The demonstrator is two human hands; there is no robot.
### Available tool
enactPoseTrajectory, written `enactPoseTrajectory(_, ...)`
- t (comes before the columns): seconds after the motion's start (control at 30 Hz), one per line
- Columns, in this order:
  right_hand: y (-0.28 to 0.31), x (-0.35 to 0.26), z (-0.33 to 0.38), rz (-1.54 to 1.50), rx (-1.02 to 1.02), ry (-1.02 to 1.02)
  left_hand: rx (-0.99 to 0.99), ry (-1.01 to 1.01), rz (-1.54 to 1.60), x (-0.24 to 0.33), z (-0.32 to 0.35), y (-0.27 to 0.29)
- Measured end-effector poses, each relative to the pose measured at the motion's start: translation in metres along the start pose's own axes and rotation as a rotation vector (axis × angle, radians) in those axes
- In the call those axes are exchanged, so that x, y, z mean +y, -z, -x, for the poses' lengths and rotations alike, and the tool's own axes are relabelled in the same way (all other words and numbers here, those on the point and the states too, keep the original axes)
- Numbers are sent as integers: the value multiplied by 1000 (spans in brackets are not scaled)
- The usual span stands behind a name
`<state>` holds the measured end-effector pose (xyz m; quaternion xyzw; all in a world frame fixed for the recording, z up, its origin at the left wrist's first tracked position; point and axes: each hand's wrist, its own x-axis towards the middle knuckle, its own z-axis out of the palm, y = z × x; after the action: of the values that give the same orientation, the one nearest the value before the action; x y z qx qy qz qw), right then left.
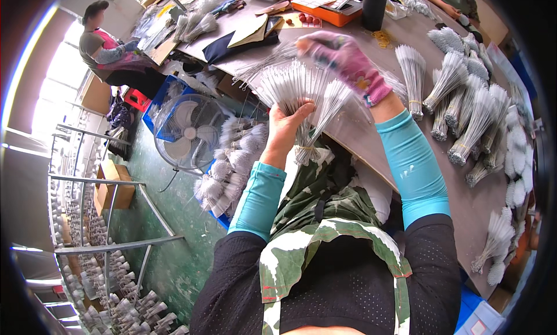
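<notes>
Green floor [191,219] spreads along the left side of a workroom, where a metal rack [116,244] stands over rows of white brushes, with a co-worker [96,51] beyond. Next come a round fan [190,132], perhaps set there to cool the workers, and a heap of white brushes [232,158] low beside the left forearm. At the middle, the left hand [285,129] has its fingers wrapped around a bundle of thin white brushes [281,82], just off the near edge of the worktop [461,204]; the grip sits below the fanned tips, likely to gather the stems and leave the tops free. Just right of those tips, the right hand [348,62], in a pink glove, is raised and blurred, so I cannot tell whether its fingers grasp anything. Farther right, bundled brushes [476,111] lie close together toward the far side, probably to save space. Between them and the right forearm runs a bare strip of worktop, leaving that arm some sideways room, while the near edge cuts diagonally beneath it.
</notes>
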<state>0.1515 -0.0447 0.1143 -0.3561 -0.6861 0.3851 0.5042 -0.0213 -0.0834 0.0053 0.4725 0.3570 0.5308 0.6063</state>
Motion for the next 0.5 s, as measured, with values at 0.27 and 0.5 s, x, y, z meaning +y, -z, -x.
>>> enactPoseTrajectory(0.27,-3,14,3,-18,-168,-189,-81,20,400,0,0,16)
enactPoseTrajectory(0.5,5,20,14,-158,-97,-200,-20,-18,210,-3,0,16)
